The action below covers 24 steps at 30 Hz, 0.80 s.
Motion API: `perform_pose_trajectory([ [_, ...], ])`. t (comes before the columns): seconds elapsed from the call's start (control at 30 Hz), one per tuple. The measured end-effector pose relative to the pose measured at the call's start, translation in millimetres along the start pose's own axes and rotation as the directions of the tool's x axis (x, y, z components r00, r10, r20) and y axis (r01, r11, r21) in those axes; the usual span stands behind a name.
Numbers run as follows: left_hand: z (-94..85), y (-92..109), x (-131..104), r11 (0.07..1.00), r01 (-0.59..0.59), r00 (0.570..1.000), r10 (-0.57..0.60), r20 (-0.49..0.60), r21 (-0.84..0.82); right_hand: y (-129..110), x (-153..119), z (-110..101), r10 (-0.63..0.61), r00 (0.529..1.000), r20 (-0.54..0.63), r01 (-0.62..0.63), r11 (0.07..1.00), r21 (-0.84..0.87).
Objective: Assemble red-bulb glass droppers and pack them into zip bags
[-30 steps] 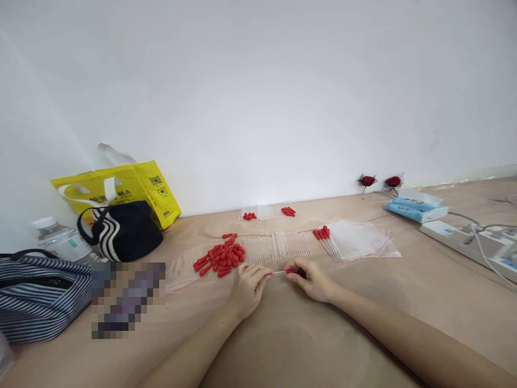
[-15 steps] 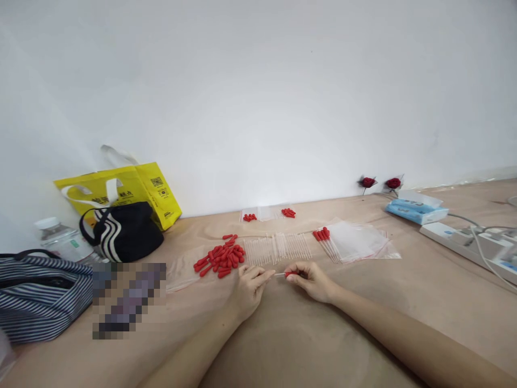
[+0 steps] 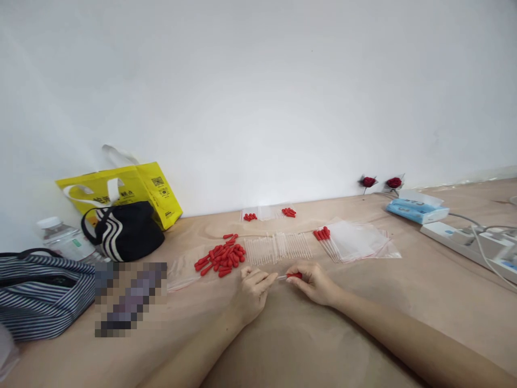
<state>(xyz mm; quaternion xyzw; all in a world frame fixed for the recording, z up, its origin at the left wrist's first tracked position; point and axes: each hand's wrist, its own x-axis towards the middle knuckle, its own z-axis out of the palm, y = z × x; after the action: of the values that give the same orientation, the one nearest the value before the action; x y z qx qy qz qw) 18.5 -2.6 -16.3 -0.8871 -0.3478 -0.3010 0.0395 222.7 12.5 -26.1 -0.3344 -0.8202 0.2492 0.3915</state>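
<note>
Between my fingers in the head view is a thin clear tube [image 3: 281,277], held at one end by my closed left hand [image 3: 254,291]. My right hand [image 3: 313,283] pinches a red dropper bulb [image 3: 294,275], which meets the tube's other end; how far the tube goes in is hidden. Beyond my left hand lies a heap of red bulbs [image 3: 222,257]. A row of clear tubes [image 3: 278,248] is laid side by side past both hands. To its right, several droppers [image 3: 327,245], tubes with red bulbs on, rest together by clear zip bags [image 3: 359,242].
Near the wall lies a bag with red bulbs [image 3: 288,212]. At left are a yellow bag [image 3: 161,196], a black pouch [image 3: 137,234], a bottle [image 3: 64,240] and a striped bag [image 3: 52,296]. A tissue pack [image 3: 418,210] and a power strip [image 3: 456,237] with cords lie at right.
Both hands have shifted very slightly, staying close together with the tube and bulb between them. The heap, the row of tubes and the finished-looking droppers lie as before.
</note>
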Motion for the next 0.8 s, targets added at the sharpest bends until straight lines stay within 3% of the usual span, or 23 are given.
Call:
perform_pose_trajectory([
  [0.2,-0.1,7.4,1.0,1.000,-0.025,1.000,0.025,0.010,-0.017,-4.8,-1.6,-0.9,-0.085,0.995,0.052,0.091,0.989,-0.116],
  [0.4,1.1,7.5,1.1,0.999,-0.019,1.000,0.020,0.013,-0.028,-6.2,-0.3,3.1,-0.058,0.996,0.066,0.064,0.994,-0.086],
  [0.5,2.5,6.5,2.0,0.999,0.010,1.000,-0.010,-0.005,-0.044,-1.9,3.6,3.8,0.045,0.998,0.037,-0.047,0.997,0.060],
  [0.57,3.6,6.3,3.0,0.997,0.051,0.998,-0.053,-0.031,-0.065,2.8,6.5,4.1,0.167,0.986,0.009,-0.164,0.953,0.254],
  [0.67,5.2,6.8,4.1,0.989,0.116,0.991,-0.122,-0.059,-0.096,6.8,8.6,6.7,0.314,0.949,0.019,-0.270,0.781,0.563],
  [0.8,5.7,8.4,4.7,0.972,0.185,0.979,-0.195,-0.054,-0.146,0.1,8.6,17.2,0.348,0.936,0.050,-0.274,0.631,0.726],
])
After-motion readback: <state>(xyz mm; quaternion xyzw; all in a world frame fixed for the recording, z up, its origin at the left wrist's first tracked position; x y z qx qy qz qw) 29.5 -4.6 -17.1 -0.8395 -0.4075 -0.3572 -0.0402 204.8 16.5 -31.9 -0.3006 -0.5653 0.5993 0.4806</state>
